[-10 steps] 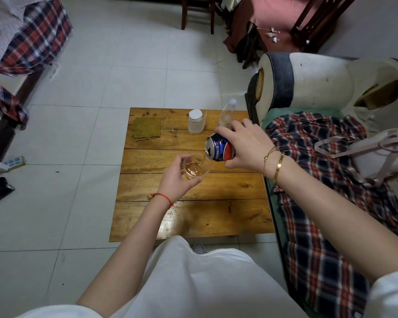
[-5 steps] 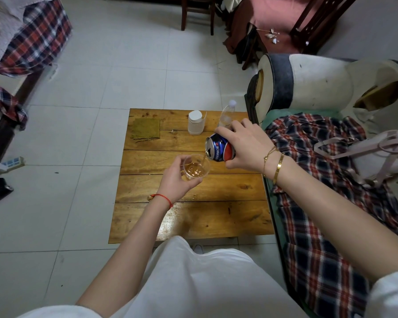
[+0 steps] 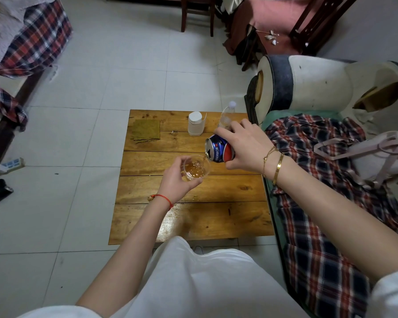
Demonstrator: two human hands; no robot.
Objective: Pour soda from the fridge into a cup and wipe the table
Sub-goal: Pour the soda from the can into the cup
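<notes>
We have the soda can (image 3: 220,149) tipped well over in our right hand (image 3: 244,148), fingers curled round its body from above, its mouth just at the rim of the clear cup (image 3: 196,168); our left hand (image 3: 178,177) wraps the cup from the side and holds it up off the wooden table (image 3: 193,216), tilted a little toward the can. Amber soda with bubbles lies in the bottom of the cup; by our reckoning it is well short of full, so the pour is the step in hand and the wiping has not begun.

To do this well we should hold the can's mouth close over the cup's rim and ease the tilt rather than swing it; a thin stream down the inner wall should keep the foam low (fizz is what tends to climb over the edge). The cup looks thin and soft, so the left hand should grip lightly, enough to steady it without squeezing the wall in; we should bring the cup level as it fills, then right the can before drawing it away, so no drip falls on the boards.

The greenish cloth (image 3: 146,132) lies flat at the table's far left corner, well apart from both hands; a white-lidded container (image 3: 195,123) and a clear bottle (image 3: 226,115) stand along the far edge, the bottle just beyond our right hand.
</notes>
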